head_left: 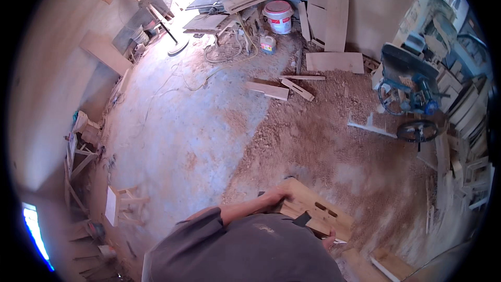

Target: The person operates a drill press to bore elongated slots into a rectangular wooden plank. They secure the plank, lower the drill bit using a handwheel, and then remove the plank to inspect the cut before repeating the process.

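Note:
In front of my body is a pale wooden board with two dark slots cut through it. A second wooden piece lies along its near side, with a small dark flat piece by it. My left hand grips the board's left end, its fingers partly hidden at the edge. Lower and to the right, my right hand holds the near edge of the wood, thumb up; my shirt hides part of that hand.
Sawdust and chips cover the floor on the right. Loose wood pieces lie ahead. A blue machine with a black handwheel stands right, beside stacked wooden parts. A small wooden stool sits left; a lidded bucket stands at the back.

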A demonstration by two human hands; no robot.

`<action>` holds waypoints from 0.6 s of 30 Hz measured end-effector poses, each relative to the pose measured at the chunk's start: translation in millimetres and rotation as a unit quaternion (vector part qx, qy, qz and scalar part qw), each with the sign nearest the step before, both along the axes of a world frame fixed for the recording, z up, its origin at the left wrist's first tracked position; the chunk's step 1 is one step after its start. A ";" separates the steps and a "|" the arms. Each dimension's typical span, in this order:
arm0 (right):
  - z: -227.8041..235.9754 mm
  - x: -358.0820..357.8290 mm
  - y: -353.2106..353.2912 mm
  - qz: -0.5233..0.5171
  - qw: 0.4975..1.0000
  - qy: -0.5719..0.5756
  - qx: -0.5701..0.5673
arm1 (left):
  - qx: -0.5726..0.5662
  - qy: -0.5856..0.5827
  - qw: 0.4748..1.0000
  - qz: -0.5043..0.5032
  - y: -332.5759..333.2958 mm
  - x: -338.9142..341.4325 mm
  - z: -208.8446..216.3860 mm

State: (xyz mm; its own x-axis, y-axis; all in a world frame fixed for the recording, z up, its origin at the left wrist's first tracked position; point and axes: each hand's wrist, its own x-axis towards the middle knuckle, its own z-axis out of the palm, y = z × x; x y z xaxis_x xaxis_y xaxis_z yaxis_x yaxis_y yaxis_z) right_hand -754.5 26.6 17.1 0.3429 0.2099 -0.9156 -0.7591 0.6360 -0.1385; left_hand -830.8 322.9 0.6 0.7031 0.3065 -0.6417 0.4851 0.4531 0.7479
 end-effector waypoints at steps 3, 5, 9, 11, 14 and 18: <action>-19.7 -5.5 37.8 0.226 0.903 -0.275 -0.240 | -0.070 0.079 0.993 0.044 47.2 -4.1 32.2; -12.4 40.8 77.2 0.193 0.959 -0.149 -0.143 | -0.130 0.083 0.981 0.122 66.7 -4.7 49.1; -46.4 112.3 145.1 0.141 0.988 -0.057 0.019 | -0.159 0.025 0.954 0.252 116.6 -4.2 57.8; -31.6 142.2 216.2 0.148 0.985 -0.084 0.020 | -0.189 -0.002 0.943 0.273 157.9 -0.5 53.8; -41.3 178.5 305.8 0.182 0.977 -0.107 0.035 | -0.145 0.009 0.928 0.344 217.8 -2.7 63.5; -14.5 201.7 441.3 0.236 0.955 -0.154 0.088 | -0.116 -0.111 0.909 0.386 299.9 -20.3 80.0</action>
